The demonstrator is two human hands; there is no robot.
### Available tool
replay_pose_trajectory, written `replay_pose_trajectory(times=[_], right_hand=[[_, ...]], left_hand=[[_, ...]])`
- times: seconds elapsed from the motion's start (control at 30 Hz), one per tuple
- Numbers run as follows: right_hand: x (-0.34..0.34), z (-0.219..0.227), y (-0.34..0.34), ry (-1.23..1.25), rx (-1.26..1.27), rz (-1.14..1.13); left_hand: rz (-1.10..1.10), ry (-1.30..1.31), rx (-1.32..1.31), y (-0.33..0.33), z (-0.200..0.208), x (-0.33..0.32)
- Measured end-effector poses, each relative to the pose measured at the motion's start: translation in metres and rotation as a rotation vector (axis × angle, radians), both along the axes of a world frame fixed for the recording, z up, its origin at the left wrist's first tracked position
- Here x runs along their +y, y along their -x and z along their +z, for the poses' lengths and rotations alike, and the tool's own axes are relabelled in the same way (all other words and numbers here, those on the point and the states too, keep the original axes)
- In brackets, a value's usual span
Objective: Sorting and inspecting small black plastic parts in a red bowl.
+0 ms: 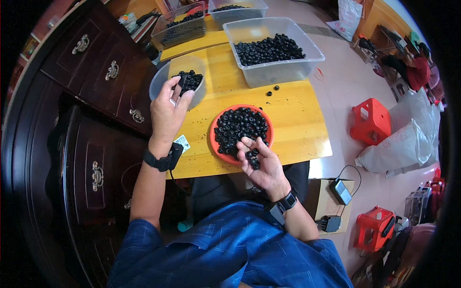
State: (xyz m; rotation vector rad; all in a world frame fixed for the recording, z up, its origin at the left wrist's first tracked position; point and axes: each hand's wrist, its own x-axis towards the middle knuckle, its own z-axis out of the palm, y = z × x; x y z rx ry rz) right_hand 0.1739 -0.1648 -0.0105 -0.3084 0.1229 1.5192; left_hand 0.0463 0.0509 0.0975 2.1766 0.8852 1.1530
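My right hand [267, 172] is cupped palm up over the near right rim of a red round bowl [214, 148]. Several small black bead-like parts [253, 163] lie in its curled fingers. The bowl is filled with more of these shiny black parts [241, 126], some showing a hole. Over the near edge of a clear round tub [155, 86], my left hand [168, 106] has its thumb and fingers drawn together around something dark that I cannot make out. Black parts [192, 80] also lie inside the tub, beyond those fingers.
A large clear bin [278, 75] of black parts stands at the table's far right. Two loose parts [269, 93] lie beside it. More bins [180, 36] stand behind. A dark cabinet [108, 101] borders the left; red stools [370, 121] and white sacks [403, 146] are right.
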Motion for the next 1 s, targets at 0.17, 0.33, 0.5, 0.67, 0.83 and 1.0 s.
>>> replay_pose_trajectory(times=[0.17,0.33,0.5,0.67,0.83,1.0], right_hand=[[0.009,0.007,0.0,-0.052,0.11,-0.072],[0.007,0.002,0.0,-0.115,0.095,-0.078],[0.006,0.002,0.002,-0.11,0.045,-0.085],[0.003,-0.007,0.0,-0.161,0.075,-0.056],[-0.003,0.011,-0.001,0.136,-0.066,-0.078],[-0.005,0.004,0.004,-0.008,-0.233,-0.018]], left_hand=[[-0.386,0.277,0.238,0.006,-0.018,-0.062],[-0.505,0.153,0.39,-0.003,-0.041,-0.109],[-0.486,0.081,0.408,-0.006,-0.053,-0.115],[-0.465,0.108,0.359,-0.007,-0.053,-0.117],[-0.417,0.144,0.258,-0.007,-0.045,-0.113],[-0.393,0.122,0.266,-0.007,-0.041,-0.115]])
